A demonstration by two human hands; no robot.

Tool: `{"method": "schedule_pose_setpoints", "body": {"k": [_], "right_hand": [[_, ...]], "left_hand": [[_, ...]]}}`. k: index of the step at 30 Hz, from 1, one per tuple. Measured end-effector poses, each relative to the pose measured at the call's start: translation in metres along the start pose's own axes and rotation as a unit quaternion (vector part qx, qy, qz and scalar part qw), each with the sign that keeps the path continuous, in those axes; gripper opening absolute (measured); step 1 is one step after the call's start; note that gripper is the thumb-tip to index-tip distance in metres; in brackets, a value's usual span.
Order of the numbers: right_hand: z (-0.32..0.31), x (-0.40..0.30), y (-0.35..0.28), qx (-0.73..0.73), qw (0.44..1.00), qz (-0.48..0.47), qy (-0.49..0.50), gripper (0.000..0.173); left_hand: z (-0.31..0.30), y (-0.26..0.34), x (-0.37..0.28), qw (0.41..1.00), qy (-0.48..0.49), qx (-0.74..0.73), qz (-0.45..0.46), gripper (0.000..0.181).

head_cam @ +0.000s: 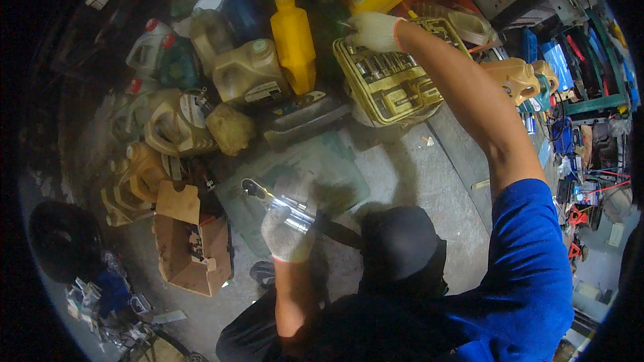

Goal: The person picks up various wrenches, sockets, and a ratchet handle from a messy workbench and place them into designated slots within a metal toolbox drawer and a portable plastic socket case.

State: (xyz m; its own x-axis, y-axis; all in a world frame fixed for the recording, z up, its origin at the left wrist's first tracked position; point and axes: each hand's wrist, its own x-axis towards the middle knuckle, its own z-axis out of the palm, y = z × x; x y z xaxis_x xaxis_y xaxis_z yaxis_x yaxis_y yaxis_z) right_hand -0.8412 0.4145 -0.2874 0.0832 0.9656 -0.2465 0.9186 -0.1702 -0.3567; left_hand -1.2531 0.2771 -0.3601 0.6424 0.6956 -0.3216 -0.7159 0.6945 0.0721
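My left hand (287,236), in a pale knitted glove, holds several shiny metal tools, among them a socket (298,221) and what looks like a ratchet handle, above a flat greenish sheet (332,166) on the floor. My right hand (375,31), also gloved, is over the far left corner of an open yellow socket set case (390,121). Something small and metallic shows at its fingertips; its fingers are partly hidden and what it grips is unclear. Sockets and bits (380,68) fill the case's compartments.
Used oil jugs (246,73) and a yellow bottle (293,45) crowd the far left. An open cardboard box (193,276) stands left of my left hand, near a tire (63,241). A yellowish sponge-like lump (231,129) lies by the jugs. Shelving (598,105) is at right.
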Motion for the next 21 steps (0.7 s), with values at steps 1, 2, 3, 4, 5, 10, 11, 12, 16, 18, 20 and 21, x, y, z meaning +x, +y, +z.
{"method": "schedule_pose_setpoints", "body": {"k": [1, 2, 3, 4, 5, 10, 11, 12, 16, 18, 20, 21], "right_hand": [[0.0, -0.001, -0.002, -0.021, 0.999, -0.022, 0.013, 0.039], [0.001, -0.002, -0.006, -0.041, 0.998, -0.045, 0.027, 0.039], [0.001, -0.004, -0.007, -0.062, 0.995, -0.067, 0.04, 0.039], [0.004, -0.006, -0.008, -0.096, 0.987, -0.105, 0.076, 0.039], [0.005, -0.01, -0.007, -0.099, 0.986, -0.093, 0.098, 0.04], [0.012, -0.041, -0.005, -0.104, 0.984, -0.079, 0.119, 0.047], [0.014, -0.047, -0.007, -0.1, 0.987, -0.087, 0.09, 0.047], [0.017, -0.061, -0.009, -0.137, 0.983, -0.109, 0.057, 0.048], [0.032, -0.082, -0.01, -0.139, 0.983, -0.107, 0.053, 0.05], [0.034, -0.079, -0.009, -0.126, 0.984, -0.106, 0.069, 0.05], [0.032, -0.075, -0.013, -0.111, 0.987, -0.1, 0.066, 0.049], [0.033, -0.072, -0.014, -0.117, 0.986, -0.098, 0.07, 0.048]], "left_hand": [[0.003, -0.002, -0.001, 1.0, 0.0, 0.01, -0.001, 0.063], [0.003, -0.002, -0.001, 1.0, 0.009, 0.009, 0.002, 0.063], [0.002, -0.002, -0.001, 1.0, 0.017, 0.008, 0.005, 0.063], [0.002, -0.002, -0.001, 1.0, 0.024, 0.007, 0.009, 0.063], [0.003, -0.002, -0.001, 1.0, 0.017, 0.005, 0.009, 0.063], [0.001, -0.002, -0.002, 0.999, 0.0, 0.031, 0.01, 0.064], [-0.001, -0.002, -0.004, 0.999, 0.012, 0.034, 0.016, 0.065], [-0.004, -0.002, -0.006, 0.999, 0.023, 0.037, 0.021, 0.065], [0.003, -0.004, -0.001, 0.999, 0.023, 0.038, 0.009, 0.066], [0.0, -0.004, 0.0, 0.999, 0.02, 0.04, -0.001, 0.066], [0.002, -0.005, 0.001, 0.999, 0.006, 0.05, 0.005, 0.066], [0.004, -0.006, 0.001, 0.999, 0.01, 0.05, 0.004, 0.065]]}}
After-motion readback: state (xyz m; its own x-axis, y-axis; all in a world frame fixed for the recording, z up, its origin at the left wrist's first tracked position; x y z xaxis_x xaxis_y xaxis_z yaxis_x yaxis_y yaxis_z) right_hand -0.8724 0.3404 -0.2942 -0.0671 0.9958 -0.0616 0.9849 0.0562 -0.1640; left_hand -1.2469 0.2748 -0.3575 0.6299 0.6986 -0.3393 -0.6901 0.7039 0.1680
